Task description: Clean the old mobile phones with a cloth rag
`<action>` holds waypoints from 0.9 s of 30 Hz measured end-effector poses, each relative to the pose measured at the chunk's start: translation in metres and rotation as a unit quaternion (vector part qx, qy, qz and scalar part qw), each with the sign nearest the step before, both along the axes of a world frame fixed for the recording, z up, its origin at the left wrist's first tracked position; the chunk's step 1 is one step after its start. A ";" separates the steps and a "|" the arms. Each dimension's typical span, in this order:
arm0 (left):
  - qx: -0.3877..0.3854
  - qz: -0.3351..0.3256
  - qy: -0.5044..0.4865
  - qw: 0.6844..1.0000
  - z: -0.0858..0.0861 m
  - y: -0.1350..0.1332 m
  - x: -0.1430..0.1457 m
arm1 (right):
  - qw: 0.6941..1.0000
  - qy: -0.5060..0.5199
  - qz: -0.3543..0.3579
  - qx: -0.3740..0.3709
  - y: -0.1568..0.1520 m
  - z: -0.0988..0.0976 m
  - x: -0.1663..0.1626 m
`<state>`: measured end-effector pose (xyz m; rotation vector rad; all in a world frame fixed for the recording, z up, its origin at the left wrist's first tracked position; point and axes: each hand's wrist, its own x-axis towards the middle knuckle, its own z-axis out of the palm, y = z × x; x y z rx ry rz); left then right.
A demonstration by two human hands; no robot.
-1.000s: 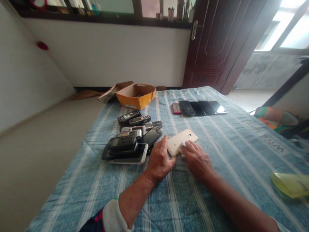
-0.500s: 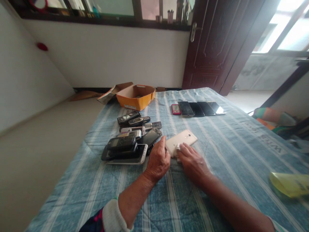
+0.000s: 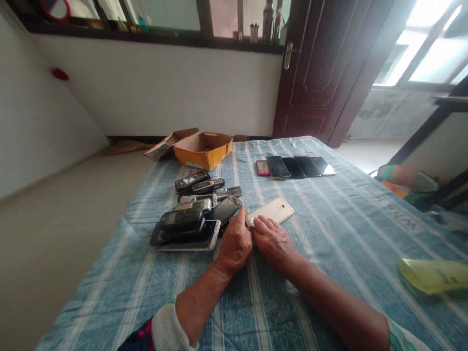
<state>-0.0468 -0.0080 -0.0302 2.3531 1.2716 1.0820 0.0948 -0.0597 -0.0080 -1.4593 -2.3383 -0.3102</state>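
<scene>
A gold smartphone (image 3: 280, 209) lies back side up on the striped cloth, its camera end pointing right. My left hand (image 3: 236, 241) grips its near left end, thumb along the edge. Pressed on the same end of the phone is my right hand (image 3: 274, 240), fingers closed on a small white wipe (image 3: 251, 222) that mostly hides under them. Just left of my left hand is a heap of old phones: a black keypad phone (image 3: 182, 219) rests on a silver-edged smartphone (image 3: 208, 236), and a dark smartphone (image 3: 226, 208) leans beside them.
Farther back, a pink phone (image 3: 263, 168) and several dark smartphones (image 3: 278, 167) lie in a row. An orange cardboard box (image 3: 204, 158) with its lid open stands at the far left edge. A yellow plastic packet (image 3: 433, 277) lies at the right on the striped tablecloth (image 3: 343, 273).
My right hand has slid the white wipe left along the phone's back, toward its left end and my left hand. My left hand keeps its hold. The whole view has shifted slightly.
</scene>
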 end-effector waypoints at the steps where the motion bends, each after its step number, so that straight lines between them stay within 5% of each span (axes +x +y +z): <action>1: 0.002 0.000 -0.001 1.000 0.000 0.000 0.000 | 1.000 -0.001 0.004 0.004 -0.002 -0.001 0.000; 27: 0.012 0.008 -0.004 1.000 -0.005 0.001 -0.001 | 0.999 -0.014 -0.026 -0.034 0.026 0.006 -0.001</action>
